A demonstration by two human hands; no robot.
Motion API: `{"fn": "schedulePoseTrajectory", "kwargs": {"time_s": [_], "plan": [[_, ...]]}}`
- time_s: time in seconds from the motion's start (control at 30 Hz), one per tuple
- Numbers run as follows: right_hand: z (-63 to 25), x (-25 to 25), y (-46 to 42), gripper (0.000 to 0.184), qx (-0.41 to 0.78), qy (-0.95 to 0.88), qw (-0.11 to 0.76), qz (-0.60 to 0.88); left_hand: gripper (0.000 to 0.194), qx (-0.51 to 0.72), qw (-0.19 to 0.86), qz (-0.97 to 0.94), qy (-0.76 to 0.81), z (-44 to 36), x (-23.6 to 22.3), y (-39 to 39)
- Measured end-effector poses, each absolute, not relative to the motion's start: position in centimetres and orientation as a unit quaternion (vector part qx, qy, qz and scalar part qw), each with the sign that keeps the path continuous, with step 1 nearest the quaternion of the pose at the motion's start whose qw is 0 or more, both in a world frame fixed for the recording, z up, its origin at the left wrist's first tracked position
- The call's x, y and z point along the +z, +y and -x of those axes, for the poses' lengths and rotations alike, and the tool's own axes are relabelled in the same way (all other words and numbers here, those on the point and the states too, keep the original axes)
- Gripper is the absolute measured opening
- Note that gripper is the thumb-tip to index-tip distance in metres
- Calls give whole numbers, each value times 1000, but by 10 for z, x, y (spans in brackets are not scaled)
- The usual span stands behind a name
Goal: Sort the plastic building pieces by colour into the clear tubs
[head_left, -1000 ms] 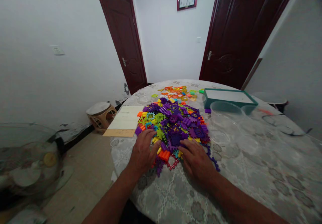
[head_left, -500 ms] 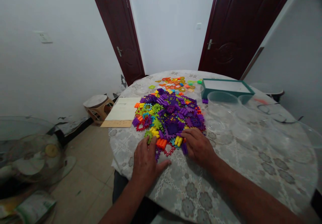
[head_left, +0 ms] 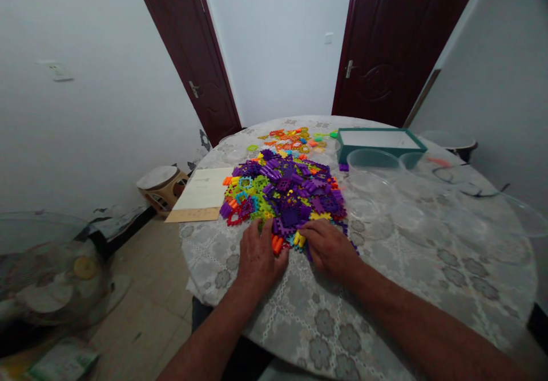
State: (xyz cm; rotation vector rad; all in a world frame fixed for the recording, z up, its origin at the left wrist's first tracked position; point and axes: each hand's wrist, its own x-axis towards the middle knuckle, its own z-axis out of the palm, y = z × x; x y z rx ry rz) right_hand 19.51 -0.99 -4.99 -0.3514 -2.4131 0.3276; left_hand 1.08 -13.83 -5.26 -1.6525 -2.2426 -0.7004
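Note:
A heap of small plastic building pieces [head_left: 285, 195], mostly purple with green, yellow and orange ones, lies on a round table with a lace-patterned cloth [head_left: 385, 290]. My left hand [head_left: 259, 258] lies palm down at the heap's near edge, fingers stretched onto the pieces. My right hand [head_left: 327, 247] rests flat beside it, fingertips touching the near pieces. Between the two hands lie orange and yellow pieces [head_left: 278, 243]. A second, smaller pile of orange and yellow pieces [head_left: 295, 140] sits farther back.
A teal box [head_left: 379, 141] and several clear plastic bowls [head_left: 372, 170] stand at the right back. A pale board [head_left: 201, 195] overhangs the left edge. On the floor left are a small stool [head_left: 160, 184] and a fan [head_left: 47, 267]. Two dark doors stand behind.
Both hands slid back toward me along the heap's near edge and drew closer together. The view tilted down, so the wall clock left the frame.

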Motion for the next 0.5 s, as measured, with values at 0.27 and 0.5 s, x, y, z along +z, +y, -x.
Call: {"fn": "schedulePoseTrajectory", "kwargs": {"time_s": [0.27,0.5], "plan": [[-188,-61,-10,37,173,-912,350,128,104,-188,120,563,-796,-12,-49,-129],[-185,-69,-11,43,186,-898,359,175,102,-193,109,572,-790,-18,-53,-128]]}}
